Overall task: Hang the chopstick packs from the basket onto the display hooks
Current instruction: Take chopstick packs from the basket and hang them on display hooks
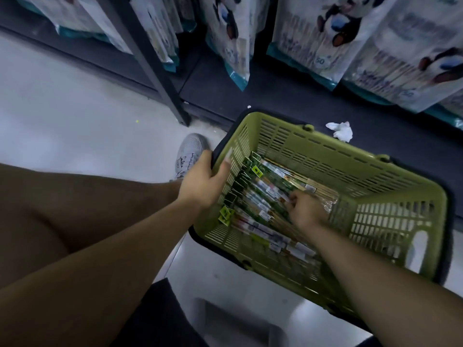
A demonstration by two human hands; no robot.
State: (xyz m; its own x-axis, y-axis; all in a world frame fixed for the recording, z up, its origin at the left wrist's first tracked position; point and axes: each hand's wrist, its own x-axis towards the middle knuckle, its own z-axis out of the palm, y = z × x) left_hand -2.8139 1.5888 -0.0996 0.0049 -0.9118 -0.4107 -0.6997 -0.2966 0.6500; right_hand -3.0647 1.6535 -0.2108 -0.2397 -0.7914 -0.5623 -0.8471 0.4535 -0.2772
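A green plastic basket (350,176) sits tilted on the floor in front of the shelving. Several chopstick packs (265,196) with green card headers lie stacked inside it. My left hand (204,181) grips the basket's left rim, thumb over the edge. My right hand (304,209) reaches down into the basket, fingers curled around the packs near their middle. No display hooks show clearly in this view.
Large panda-printed bags (323,33) hang along the dark shelf unit above the basket. A crumpled white paper (340,131) lies on the shelf base (288,96). My grey shoe (188,154) stands left of the basket on the pale floor.
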